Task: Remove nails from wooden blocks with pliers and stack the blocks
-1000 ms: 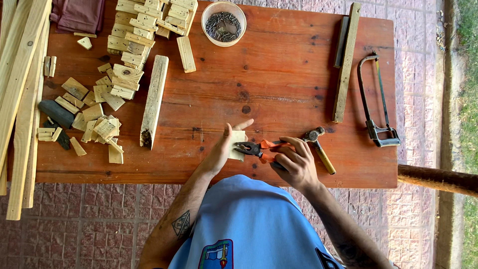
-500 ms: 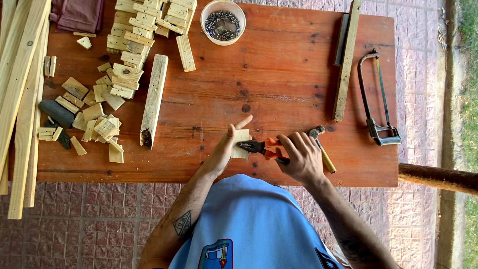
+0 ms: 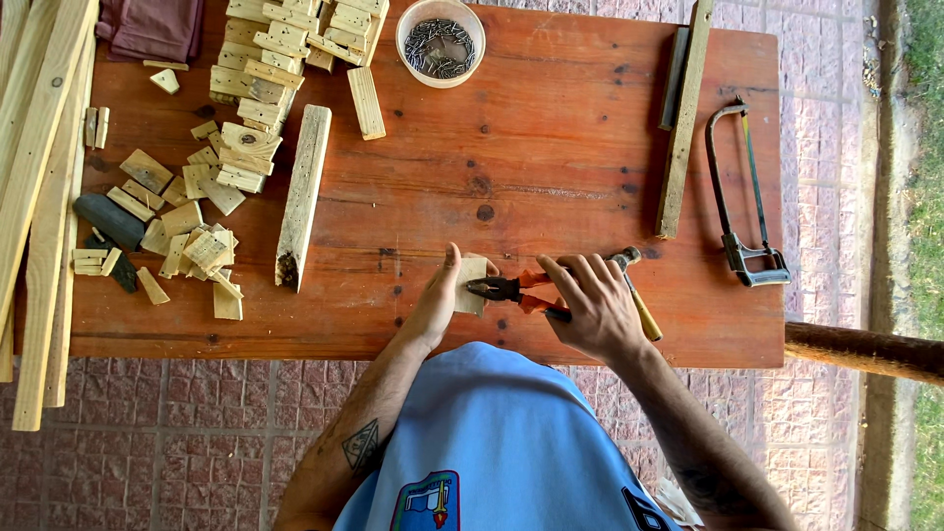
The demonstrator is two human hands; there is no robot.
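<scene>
While we look straight down from the head camera, we see our left hand [image 3: 438,300] pinching a small pale rectangular wood block [image 3: 471,285] against a reddish-brown wooden plank table [image 3: 551,147], near its front edge. Our right hand [image 3: 590,305] is closed around the handles of orange-handled steel pliers [image 3: 511,289], whose nose meets the block's right side; we cannot tell whether the nose actually grips it. Both hands sit close together, just in from the table's near edge.

Open bare tabletop lies ahead of the hands, toward the middle. To the left stands a long pale wood offcut with a rotted end [image 3: 303,195], and past it a scatter of small cut wood pieces [image 3: 197,211]. To the right, a narrow pale wood strip [image 3: 683,118] runs away from us, and a black-framed hacksaw [image 3: 744,197] rests near the right edge. A white round bowl of dark nails [image 3: 441,41] sits at the far edge.

A wooden-handled hammer [image 3: 639,300] is mostly hidden behind our right hand. Long pale planks [image 3: 39,197] on the left are cut off by the frame. Our blue shirt [image 3: 492,442] covers the floor just below us.

Beneath the table we see reddish paving bricks [image 3: 177,442].
</scene>
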